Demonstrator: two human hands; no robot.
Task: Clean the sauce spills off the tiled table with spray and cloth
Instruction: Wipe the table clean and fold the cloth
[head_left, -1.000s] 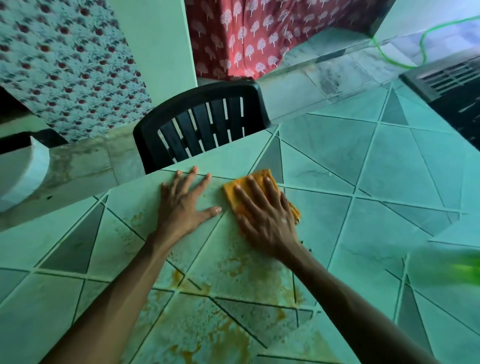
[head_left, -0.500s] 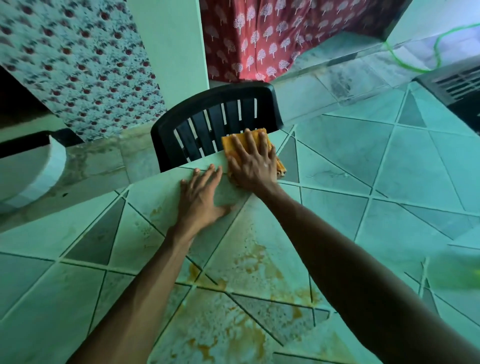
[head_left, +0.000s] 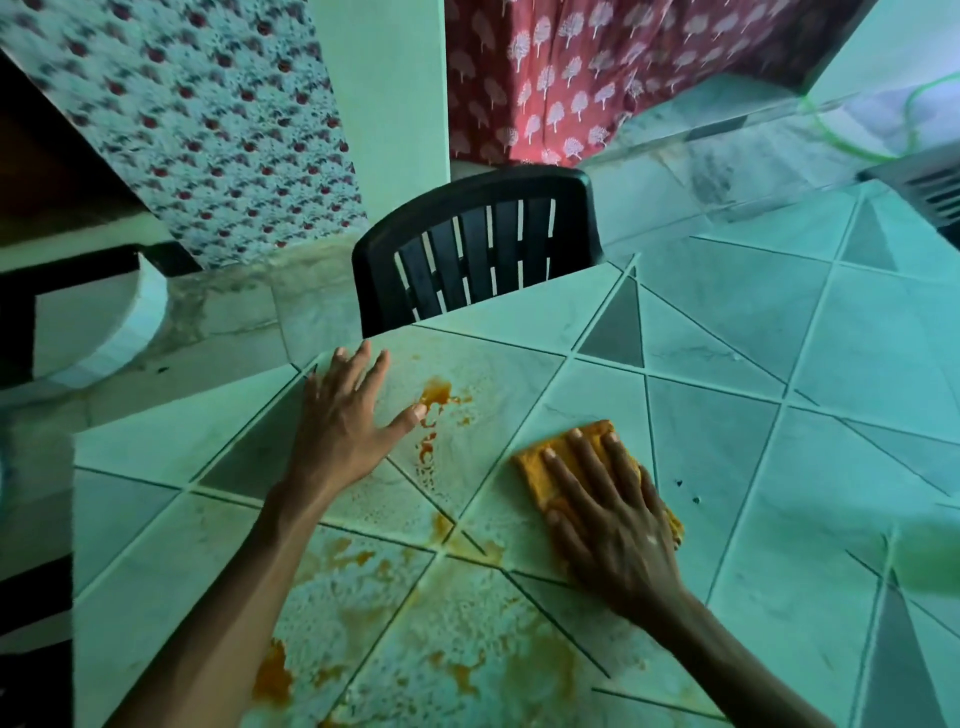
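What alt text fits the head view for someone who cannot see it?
The right hand presses a folded orange cloth flat on the pale green tiled table, while the left hand rests open beside an orange sauce smear. More sauce streaks the nearer tiles; a black slatted plastic chair stands at the far edge.

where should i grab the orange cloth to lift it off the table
Pinch the far left corner of the cloth, coming from above on the left. It lies flat on the table as a folded pad, and the right hand presses flat over most of it, so only that uncovered strip offers an edge.
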